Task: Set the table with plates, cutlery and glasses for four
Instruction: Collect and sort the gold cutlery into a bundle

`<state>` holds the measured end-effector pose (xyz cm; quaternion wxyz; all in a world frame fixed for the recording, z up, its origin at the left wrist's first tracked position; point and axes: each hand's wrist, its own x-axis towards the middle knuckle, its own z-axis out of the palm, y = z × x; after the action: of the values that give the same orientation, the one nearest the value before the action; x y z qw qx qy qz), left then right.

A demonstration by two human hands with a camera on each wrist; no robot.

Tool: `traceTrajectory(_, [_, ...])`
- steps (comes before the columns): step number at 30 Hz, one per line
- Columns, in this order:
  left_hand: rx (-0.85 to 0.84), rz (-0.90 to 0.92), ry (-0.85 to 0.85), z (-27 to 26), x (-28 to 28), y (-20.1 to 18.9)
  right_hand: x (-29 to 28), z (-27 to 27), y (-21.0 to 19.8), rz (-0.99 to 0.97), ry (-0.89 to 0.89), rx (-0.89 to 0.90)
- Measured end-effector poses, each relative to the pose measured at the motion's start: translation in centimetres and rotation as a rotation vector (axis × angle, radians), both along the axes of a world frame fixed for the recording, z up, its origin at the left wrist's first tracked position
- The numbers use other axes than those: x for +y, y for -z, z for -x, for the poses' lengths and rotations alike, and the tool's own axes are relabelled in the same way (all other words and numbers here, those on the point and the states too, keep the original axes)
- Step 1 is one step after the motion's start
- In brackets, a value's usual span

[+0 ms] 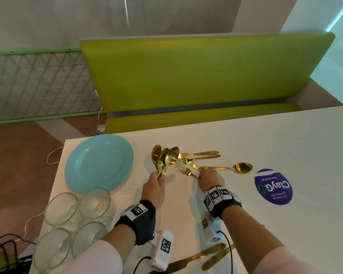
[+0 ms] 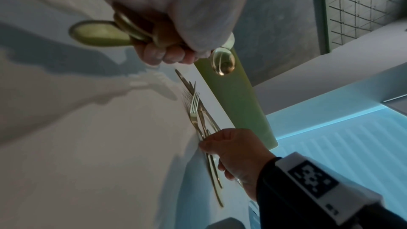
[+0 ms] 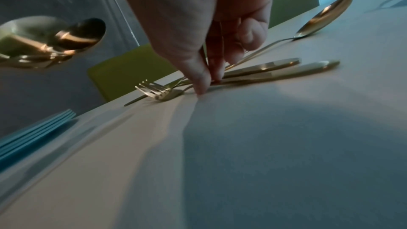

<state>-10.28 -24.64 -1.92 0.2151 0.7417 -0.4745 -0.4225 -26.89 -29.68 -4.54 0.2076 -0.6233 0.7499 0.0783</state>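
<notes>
My left hand [image 1: 160,178] grips the handles of three gold spoons [image 1: 165,157], bowls raised above the white table [image 1: 246,139]; the left wrist view shows the curled fingers [image 2: 163,55] round the spoons [image 2: 99,34]. To its right, my right hand [image 1: 200,176] pinches the handles of two gold forks [image 1: 184,169] lying on the table, seen close as the fingertips [image 3: 202,84] by a fork [image 3: 156,90]. Two gold knives [image 1: 199,154] lie just behind. A fourth spoon [image 1: 242,167] lies to the right. A stack of blue plates [image 1: 99,161] sits at the left.
Several clear glasses [image 1: 61,208] stand at the table's near left corner. Two more gold knives [image 1: 206,254] lie near the front edge under my right forearm. A purple round sticker [image 1: 272,186] is on the table to the right. A green bench [image 1: 196,76] runs along the far side.
</notes>
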Motion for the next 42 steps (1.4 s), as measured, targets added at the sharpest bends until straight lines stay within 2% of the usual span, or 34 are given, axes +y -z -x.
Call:
traceTrajectory(3, [0.060,0.007,-0.045,0.3,-0.5,0.1,0.1,0.0,-0.3,-0.014,0.041,-0.039])
traceTrajectory(5, [0.138,0.016,-0.087,0.6,-0.6,0.1,0.0,0.2,-0.8,-0.035,0.092,-0.154])
traceTrajectory(7, [0.214,0.027,-0.127,1.0,-0.6,-0.2,0.2,0.2,-1.5,-0.046,0.157,-0.361])
traceTrajectory(10, [0.280,0.043,-0.146,1.7,-0.6,-0.3,1.5,-0.5,-2.7,-0.116,0.390,-0.838])
traceTrajectory(11, [0.287,0.047,-0.139,1.9,-0.5,-0.4,2.0,-0.8,-2.9,-0.153,0.428,-0.937])
traceTrajectory(17, [0.326,0.050,-0.089,2.9,-0.1,-0.7,3.1,-1.9,-3.4,-0.253,0.415,-1.117])
traceTrajectory(19, [0.326,0.036,-0.079,3.0,0.1,-0.8,3.2,-1.7,-3.4,-0.262,0.420,-1.119])
traceTrajectory(26, [0.131,0.023,-0.026,2.9,0.2,0.3,2.9,-1.9,-3.0,-0.239,0.362,-1.055])
traceTrajectory(28, [0.110,0.019,-0.030,2.6,0.2,0.4,2.3,-1.4,-2.8,-0.167,0.294,-0.895])
traceTrajectory(31, [0.091,0.016,-0.042,1.8,0.1,0.3,0.9,0.6,-2.3,-0.034,0.112,-0.465])
traceTrajectory(32, [0.093,0.015,-0.044,1.5,0.0,0.3,0.4,1.3,-2.1,-0.023,0.102,-0.362])
traceTrajectory(34, [0.098,0.015,-0.039,0.9,0.0,0.2,-0.3,3.0,-1.9,-0.001,0.177,-0.227])
traceTrajectory(36, [0.086,0.019,-0.018,0.5,-0.1,0.1,-1.0,4.8,-1.7,0.003,0.326,-0.180])
traceTrajectory(39, [0.064,0.013,-0.001,0.2,-0.2,0.1,-1.7,6.6,-1.4,-0.009,0.475,-0.233])
traceTrajectory(42, [0.046,0.019,0.005,0.3,-0.5,-0.2,-2.4,6.9,-1.6,-0.061,0.481,-0.289])
